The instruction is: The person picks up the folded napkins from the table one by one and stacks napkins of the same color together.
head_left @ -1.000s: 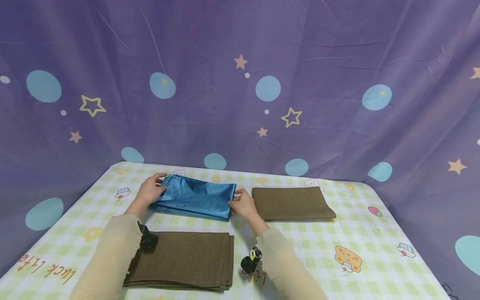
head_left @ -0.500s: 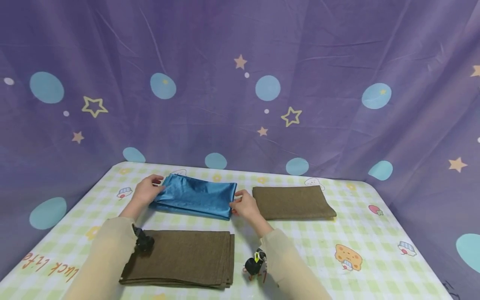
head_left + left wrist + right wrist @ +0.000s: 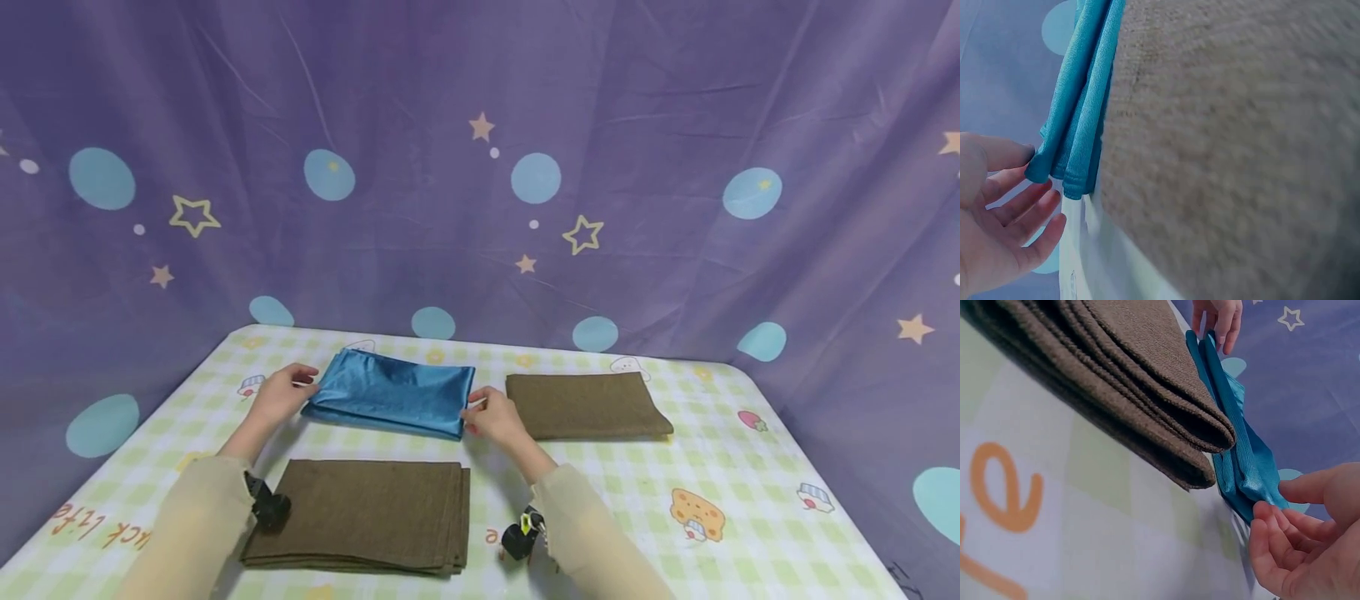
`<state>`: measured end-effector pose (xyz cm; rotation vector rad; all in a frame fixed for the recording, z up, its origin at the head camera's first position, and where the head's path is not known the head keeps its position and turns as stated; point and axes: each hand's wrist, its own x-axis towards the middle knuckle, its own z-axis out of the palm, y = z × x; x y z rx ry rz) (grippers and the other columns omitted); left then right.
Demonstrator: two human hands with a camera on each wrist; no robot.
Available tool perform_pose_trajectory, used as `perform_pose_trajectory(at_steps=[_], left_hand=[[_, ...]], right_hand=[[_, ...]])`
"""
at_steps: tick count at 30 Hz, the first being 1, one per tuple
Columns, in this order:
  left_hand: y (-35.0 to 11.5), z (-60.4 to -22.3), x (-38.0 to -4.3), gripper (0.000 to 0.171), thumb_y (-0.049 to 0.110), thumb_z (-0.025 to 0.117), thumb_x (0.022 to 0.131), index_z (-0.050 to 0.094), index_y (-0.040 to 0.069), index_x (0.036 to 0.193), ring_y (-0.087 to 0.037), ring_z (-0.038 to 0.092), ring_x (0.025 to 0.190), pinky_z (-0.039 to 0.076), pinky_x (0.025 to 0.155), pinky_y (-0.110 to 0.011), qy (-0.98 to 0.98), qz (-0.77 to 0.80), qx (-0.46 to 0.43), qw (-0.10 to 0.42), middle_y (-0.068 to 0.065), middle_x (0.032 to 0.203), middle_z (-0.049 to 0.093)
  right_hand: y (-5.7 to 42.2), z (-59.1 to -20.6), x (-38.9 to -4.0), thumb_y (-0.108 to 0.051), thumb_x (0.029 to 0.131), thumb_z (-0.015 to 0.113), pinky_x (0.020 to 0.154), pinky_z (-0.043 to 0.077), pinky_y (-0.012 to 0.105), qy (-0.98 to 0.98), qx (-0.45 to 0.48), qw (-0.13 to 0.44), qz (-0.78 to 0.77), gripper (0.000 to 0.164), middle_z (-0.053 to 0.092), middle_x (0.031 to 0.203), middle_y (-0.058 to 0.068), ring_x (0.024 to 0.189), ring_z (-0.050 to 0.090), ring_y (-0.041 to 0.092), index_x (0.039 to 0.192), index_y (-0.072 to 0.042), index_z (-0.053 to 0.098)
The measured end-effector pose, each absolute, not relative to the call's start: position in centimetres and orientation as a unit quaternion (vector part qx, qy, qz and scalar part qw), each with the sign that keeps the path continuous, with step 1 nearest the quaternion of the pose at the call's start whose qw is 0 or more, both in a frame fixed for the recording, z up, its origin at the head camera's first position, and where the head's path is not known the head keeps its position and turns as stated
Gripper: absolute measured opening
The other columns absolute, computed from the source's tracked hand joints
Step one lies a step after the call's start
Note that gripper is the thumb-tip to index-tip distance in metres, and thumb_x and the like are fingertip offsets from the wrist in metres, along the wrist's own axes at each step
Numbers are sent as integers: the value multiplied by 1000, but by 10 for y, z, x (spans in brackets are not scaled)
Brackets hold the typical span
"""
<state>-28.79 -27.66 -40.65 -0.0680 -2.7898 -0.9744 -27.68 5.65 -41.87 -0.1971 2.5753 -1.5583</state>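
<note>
Blue cloth [image 3: 393, 392]: folded, left of centre at mid-frame, on tablecloth [image 3: 180, 412].
Left hand [image 3: 277, 396]: at cloth's left end, fingers loosely apart, not clamped.
Right hand [image 3: 497, 417]: thumb and fingertips pinch right edge.
Handling: light, even adjustment at both ends seems best; shiny layers likely slip.
Room: folded brown cloth [image 3: 585, 406] near right hand; brown stack [image 3: 367, 517] below; bare tablecloth leftward.
</note>
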Motion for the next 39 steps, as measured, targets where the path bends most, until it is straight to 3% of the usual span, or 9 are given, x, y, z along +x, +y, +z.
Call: perform_pose_trajectory(at_steps=[12,23,30,39], left_hand=[[-280,-407,-268,34,13,55,88,53,-10,113,-44,55,96,47,76,-46,-941,-329,-20,77,-30,103,58],[-283,-406,-253,34,13,58,86,54,-11,109,-41,59,89,48,70,-40,-945,-317,-39,70,-27,96,61],[-282,-402,-246,35,14,59,85,55,-10,109,-40,59,89,47,68,-37,-946,-316,-28,66,-26,96,61],[-287,-400,-237,33,15,59,86,56,-9,109,-37,60,89,46,67,-34,-946,-318,-39,52,-25,97,62]], right_hand=[[62,-420,-263,-13,85,62,52,47,26,866,-106,78,-483,20,64,75,10,60,62,20,99,-1,59],[67,-421,-255,-15,84,62,52,47,24,865,-140,88,-473,22,64,74,10,59,62,20,98,1,61],[70,-423,-250,-20,84,64,52,45,22,877,-159,102,-441,21,61,70,2,56,58,12,95,-3,62],[73,-419,-242,-19,84,64,51,44,22,875,-186,107,-433,18,61,68,5,57,59,15,91,-3,62]])
